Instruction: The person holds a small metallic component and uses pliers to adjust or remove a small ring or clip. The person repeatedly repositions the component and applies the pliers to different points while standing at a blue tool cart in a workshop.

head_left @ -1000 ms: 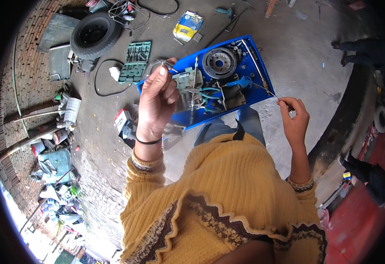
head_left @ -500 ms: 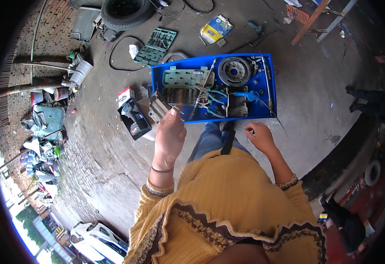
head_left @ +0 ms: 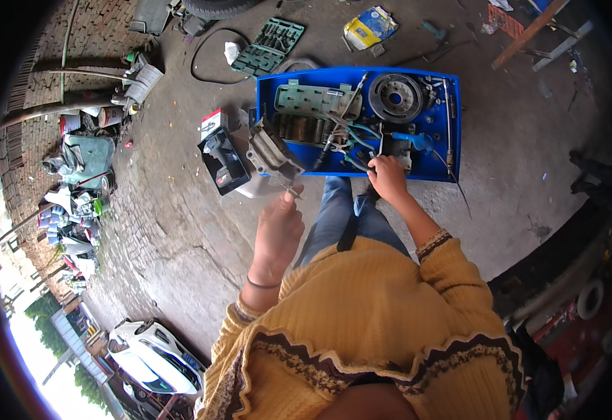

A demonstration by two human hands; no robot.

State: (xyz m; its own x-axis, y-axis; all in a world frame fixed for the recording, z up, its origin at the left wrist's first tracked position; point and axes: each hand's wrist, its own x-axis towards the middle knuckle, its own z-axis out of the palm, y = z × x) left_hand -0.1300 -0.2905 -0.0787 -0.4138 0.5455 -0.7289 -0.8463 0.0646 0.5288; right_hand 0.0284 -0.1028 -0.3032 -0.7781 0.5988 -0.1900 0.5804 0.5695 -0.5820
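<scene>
Over a bare concrete floor (head_left: pixel 180 231), the left hand (head_left: pixel 278 234) is raised with thumb and forefinger pinched on a small thin metal piece (head_left: pixel 290 190); what the piece is cannot be told. The other fingers curl loosely. Just beyond its fingertips lies a grey metal block (head_left: pixel 272 150), tilted, leaning at the left end of a blue tray (head_left: pixel 432 171).

The right hand (head_left: pixel 388 176) rests at the near edge of that tray, fingers bent down among wires (head_left: pixel 356 147); whether it grips anything cannot be told. Inside the tray sit a grey-green holder (head_left: pixel 316 99) at the left, a round metal disc (head_left: pixel 395 98) toward the right, and a long thin rod (head_left: pixel 448 119) along the right wall. A blue-handled tool (head_left: pixel 412 140) lies just beyond the right hand.

Left of the tray, beside the grey block, is an open black case (head_left: pixel 223 162). Farther off, a green socket set (head_left: pixel 269 45) lies open near a black cable (head_left: pixel 208 66), and a yellow packet (head_left: pixel 369 26) lies beyond the tray. Bricks and clutter (head_left: pixel 75 182) line the left side.
</scene>
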